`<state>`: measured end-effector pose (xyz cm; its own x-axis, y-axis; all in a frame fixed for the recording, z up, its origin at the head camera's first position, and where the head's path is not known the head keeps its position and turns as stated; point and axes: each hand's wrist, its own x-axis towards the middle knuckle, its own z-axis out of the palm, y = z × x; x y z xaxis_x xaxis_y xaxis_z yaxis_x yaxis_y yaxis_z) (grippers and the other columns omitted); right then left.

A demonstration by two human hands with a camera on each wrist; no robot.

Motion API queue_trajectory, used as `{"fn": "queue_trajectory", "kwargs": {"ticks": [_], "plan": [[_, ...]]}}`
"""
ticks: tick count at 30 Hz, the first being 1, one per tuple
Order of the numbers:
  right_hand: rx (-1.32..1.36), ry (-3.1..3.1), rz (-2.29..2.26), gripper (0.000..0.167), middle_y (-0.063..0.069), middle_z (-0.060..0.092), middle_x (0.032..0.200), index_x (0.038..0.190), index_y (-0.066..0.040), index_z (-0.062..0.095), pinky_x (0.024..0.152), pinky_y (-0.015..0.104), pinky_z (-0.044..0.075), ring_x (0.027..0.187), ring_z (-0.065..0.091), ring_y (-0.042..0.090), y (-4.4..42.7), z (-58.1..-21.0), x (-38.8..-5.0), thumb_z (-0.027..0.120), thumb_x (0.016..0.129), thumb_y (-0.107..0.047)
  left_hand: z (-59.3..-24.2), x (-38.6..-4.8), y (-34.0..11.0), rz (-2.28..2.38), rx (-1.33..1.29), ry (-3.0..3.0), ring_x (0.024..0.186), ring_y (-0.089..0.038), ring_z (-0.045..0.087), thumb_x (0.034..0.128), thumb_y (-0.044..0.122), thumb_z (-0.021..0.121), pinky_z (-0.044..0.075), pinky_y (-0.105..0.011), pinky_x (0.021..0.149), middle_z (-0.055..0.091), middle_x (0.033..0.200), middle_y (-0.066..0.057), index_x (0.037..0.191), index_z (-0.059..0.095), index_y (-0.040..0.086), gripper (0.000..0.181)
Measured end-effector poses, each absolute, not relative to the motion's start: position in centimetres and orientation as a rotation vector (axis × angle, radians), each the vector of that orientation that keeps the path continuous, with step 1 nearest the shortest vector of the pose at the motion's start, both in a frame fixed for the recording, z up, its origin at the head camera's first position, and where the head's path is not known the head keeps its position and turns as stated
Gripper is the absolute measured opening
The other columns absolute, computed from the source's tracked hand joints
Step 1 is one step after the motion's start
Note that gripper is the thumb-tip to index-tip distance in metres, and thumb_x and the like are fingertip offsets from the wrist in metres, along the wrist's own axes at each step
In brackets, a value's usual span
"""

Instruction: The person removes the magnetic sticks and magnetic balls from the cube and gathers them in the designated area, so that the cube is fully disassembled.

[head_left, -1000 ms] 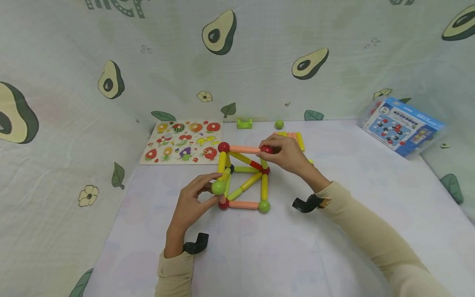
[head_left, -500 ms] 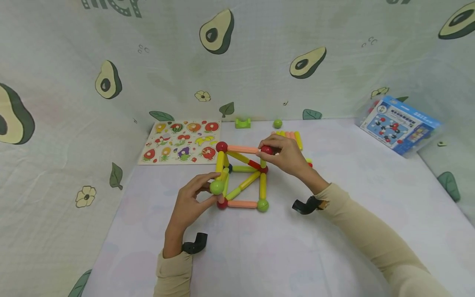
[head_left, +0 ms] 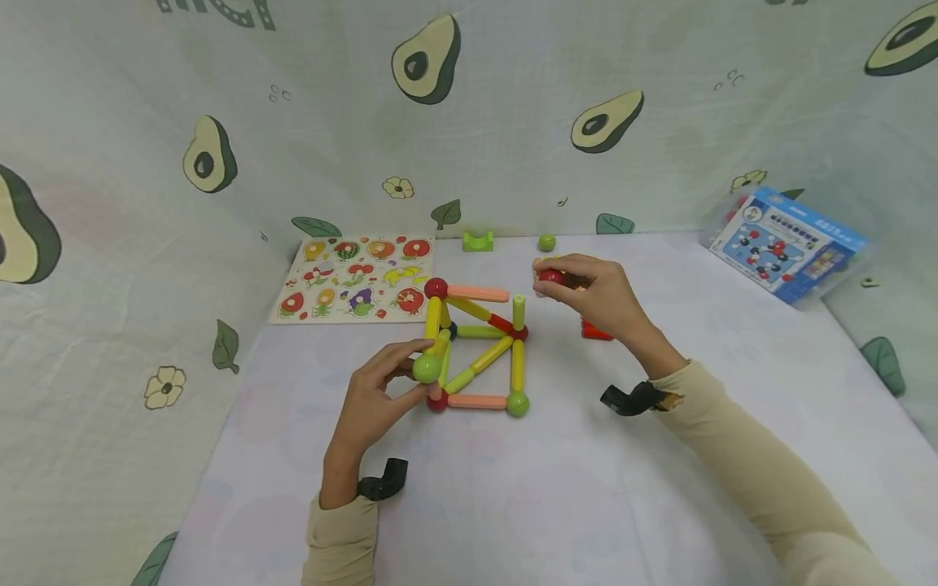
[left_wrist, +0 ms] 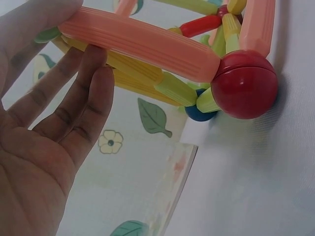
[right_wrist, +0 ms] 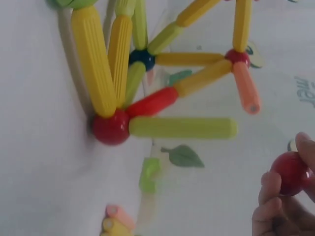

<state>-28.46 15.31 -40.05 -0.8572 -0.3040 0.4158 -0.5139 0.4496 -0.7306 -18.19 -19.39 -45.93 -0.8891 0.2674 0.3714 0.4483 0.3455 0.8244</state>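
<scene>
Watching at head view, I see the left hand curled at the near corner of the rod-and-ball frame and the right hand pinching a red ball, apart from the frame. Left wrist: the grip is on a pink rod; light and steady should serve best. The green ball is mostly hidden. Right wrist: a pale green rod and a salmon rod end bare; I'd align both before contact. The right hand is partly cut off.
</scene>
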Motion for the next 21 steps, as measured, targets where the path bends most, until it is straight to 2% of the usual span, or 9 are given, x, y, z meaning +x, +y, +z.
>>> {"fn": "queue_trajectory", "kwargs": {"ticks": [3,9,11,16,21], "plan": [[0.678,-2.522,1.260,0.034,0.000,0.067,0.114,0.121,-0.013,0.073,0.071,0.015,0.050,0.084,0.058,0.015,16.5,-40.0,-28.9,0.079,0.088,-0.019,-45.8,-18.2,-19.4,-1.564,-0.650,-2.436,0.095,-0.012,0.064,0.0828,0.010,0.083,0.054,-0.030,0.091,0.061,0.129,0.005,0.138,0.060,0.025,0.062],[0.568,-2.656,1.147,0.037,0.005,0.061,0.119,0.131,-0.012,0.066,0.076,0.013,0.048,0.092,0.060,0.021,18.7,-39.9,-31.0,0.072,0.094,-0.017,-45.9,-18.2,-19.3,-1.568,-0.634,-2.443,0.096,-0.012,0.065,0.0833,0.011,0.083,0.054,-0.034,0.092,0.060,0.129,0.006,0.138,0.060,0.026,0.061],[0.508,-2.709,1.104,0.040,0.007,0.062,0.120,0.133,-0.011,0.064,0.079,0.019,0.053,0.094,0.062,0.024,19.4,-39.9,-32.2,0.072,0.094,-0.018,-45.9,-18.3,-19.3,-1.576,-0.632,-2.441,0.096,-0.012,0.065,0.0829,0.011,0.083,0.054,-0.035,0.092,0.060,0.129,0.006,0.138,0.060,0.026,0.062],[0.415,-2.807,1.021,0.044,0.014,0.063,0.120,0.135,-0.006,0.060,0.084,0.047,0.058,0.101,0.064,0.031,20.6,-40.3,-35.2,0.071,0.095,-0.018,-46.0,-18.3,-19.2,-1.580,-0.606,-2.452,0.095,-0.012,0.064,0.0822,0.010,0.084,0.055,-0.038,0.091,0.060,0.126,0.007,0.138,0.060,0.027,0.062],[0.416,-2.853,0.994,0.044,0.019,0.058,0.124,0.135,-0.001,0.059,0.088,0.052,0.055,0.107,0.062,0.036,21.2,-41.2,-37.9,0.071,0.094,-0.012,-45.9,-18.1,-19.2,-1.565,-0.594,-2.465,0.095,-0.011,0.064,0.0833,0.015,0.083,0.055,-0.035,0.091,0.061,0.126,0.009,0.137,0.061,0.029,0.060]]}}
